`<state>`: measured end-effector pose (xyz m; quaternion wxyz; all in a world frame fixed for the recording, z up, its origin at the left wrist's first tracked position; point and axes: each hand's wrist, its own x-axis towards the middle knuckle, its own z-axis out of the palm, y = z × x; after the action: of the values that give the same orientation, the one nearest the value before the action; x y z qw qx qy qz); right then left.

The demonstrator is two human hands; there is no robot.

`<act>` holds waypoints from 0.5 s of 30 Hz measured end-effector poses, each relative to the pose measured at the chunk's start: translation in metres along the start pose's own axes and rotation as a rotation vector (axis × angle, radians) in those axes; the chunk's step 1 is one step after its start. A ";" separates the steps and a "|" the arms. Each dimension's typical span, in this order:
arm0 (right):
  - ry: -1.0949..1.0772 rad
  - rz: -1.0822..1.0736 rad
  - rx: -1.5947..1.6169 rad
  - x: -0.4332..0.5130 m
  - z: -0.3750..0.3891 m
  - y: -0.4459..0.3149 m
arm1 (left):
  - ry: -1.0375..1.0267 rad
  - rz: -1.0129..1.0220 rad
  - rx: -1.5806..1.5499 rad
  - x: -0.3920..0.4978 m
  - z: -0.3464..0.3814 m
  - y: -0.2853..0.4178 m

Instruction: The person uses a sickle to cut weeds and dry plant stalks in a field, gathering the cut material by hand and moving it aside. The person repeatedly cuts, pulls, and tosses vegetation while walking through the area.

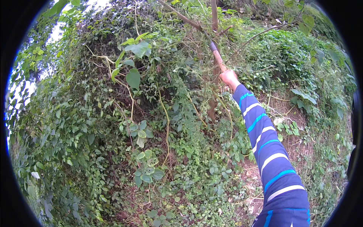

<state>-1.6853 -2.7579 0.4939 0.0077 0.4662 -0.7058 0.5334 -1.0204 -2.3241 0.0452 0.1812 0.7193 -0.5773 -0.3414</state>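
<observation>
My right hand (pixel 229 78) is stretched far out ahead, its fist closed around the wooden handle (pixel 219 60) of a hand tool. A grey metal collar (pixel 213 46) caps the handle's far end. Beyond it the tool's dark head merges with the branches, so its shape is unclear. That end lies by a slim tree trunk (pixel 214 17), near where a bare branch (pixel 184 18) slants up to the left. A striped blue sleeve (pixel 269 147) covers my right arm. My left hand is out of view.
Dense creepers (pixel 93 119) cover a steep bank. Yellowish vine stems (pixel 167 122) hang before me, and a broad-leaved shoot (pixel 133 78) stands out to the left. Bare reddish soil (pixel 296 142) shows right of my arm. A thin branch (pixel 266 30) arches at upper right.
</observation>
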 end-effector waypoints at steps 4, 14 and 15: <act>-0.110 0.000 0.003 0.004 -0.039 0.001 | 0.030 -0.011 -0.004 -0.004 0.002 -0.003; -0.627 -0.069 1.253 -0.013 -0.112 -0.201 | 0.090 -0.017 -0.045 -0.020 -0.002 -0.017; -0.585 -0.203 1.141 -0.014 -0.103 -0.213 | 0.103 -0.024 -0.049 -0.022 -0.005 -0.019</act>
<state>-1.5854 -2.6692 0.6899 -0.3835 0.5875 -0.2370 0.6720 -1.0057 -2.2987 0.0420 0.2239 0.7380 -0.5501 -0.3202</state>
